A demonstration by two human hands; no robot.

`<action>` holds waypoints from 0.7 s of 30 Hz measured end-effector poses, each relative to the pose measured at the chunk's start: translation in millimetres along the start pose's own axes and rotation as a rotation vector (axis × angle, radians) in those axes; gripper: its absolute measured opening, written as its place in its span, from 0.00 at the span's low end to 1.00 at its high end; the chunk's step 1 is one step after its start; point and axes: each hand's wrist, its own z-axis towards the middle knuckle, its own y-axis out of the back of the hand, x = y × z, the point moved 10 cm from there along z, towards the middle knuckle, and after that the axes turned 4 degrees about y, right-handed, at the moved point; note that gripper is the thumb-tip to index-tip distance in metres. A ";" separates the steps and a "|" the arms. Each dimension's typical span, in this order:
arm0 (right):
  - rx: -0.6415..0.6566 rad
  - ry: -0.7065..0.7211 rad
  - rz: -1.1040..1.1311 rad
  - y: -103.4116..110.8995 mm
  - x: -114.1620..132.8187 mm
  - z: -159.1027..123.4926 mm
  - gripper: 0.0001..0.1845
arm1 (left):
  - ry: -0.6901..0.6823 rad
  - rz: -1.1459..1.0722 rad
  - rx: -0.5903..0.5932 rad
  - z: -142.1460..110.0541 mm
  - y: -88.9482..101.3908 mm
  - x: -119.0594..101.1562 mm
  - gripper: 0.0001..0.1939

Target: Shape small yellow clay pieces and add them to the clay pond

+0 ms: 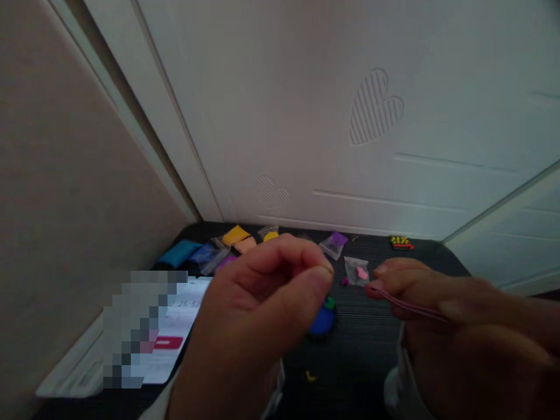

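Note:
My left hand (258, 303) is held up above the dark table, the tips of thumb and index finger pressed together. Whatever lies in that pinch, if anything, is too small to make out. To the right, my right hand (464, 315) grips a thin, pink, strip-like thing (411, 307) lying along its fingers. Behind my left fingertips sits a round blue piece (321, 324) with a green bit (329, 303) on top, partly covered by the hand. A small yellow scrap (310, 377) rests nearer to me.
Soft clay-like packets line the table's back: teal (180, 252), orange-yellow (236, 235) and purple (338, 240). A clear bag (357, 272) holds a pink piece. A yellow-dotted item (401, 242) lies at back right. At left is a lit screen (192, 326); a white panel (306, 116) rises behind.

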 end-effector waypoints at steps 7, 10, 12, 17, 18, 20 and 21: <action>0.356 -0.175 -0.074 -83.7 -66.6 5.4 0.05 | -0.091 -0.037 -0.193 -15.4 57.2 -9.9 0.02; 0.379 -0.184 -0.017 -93.7 -77.6 0.9 0.06 | -0.125 -0.056 -0.273 -21.0 83.6 -1.2 0.02; 0.373 -0.193 0.029 -93.4 -76.4 -1.7 0.06 | -0.088 -0.062 -0.287 -20.0 95.6 15.6 0.02; 0.353 -0.244 0.127 -96.2 -67.0 -13.9 0.07 | 0.074 -0.175 -0.245 -16.8 102.2 65.5 0.01; 0.347 -0.254 0.141 -97.8 -65.8 -16.9 0.07 | 0.102 -0.213 -0.220 -17.1 99.1 72.4 0.01; 0.342 -0.245 0.121 -100.7 -63.1 -21.5 0.07 | 0.128 -0.273 -0.176 -18.7 93.3 79.1 0.01; 0.344 -0.229 0.091 -101.7 -61.6 -23.0 0.08 | 0.135 -0.294 -0.169 -19.9 92.2 80.2 0.01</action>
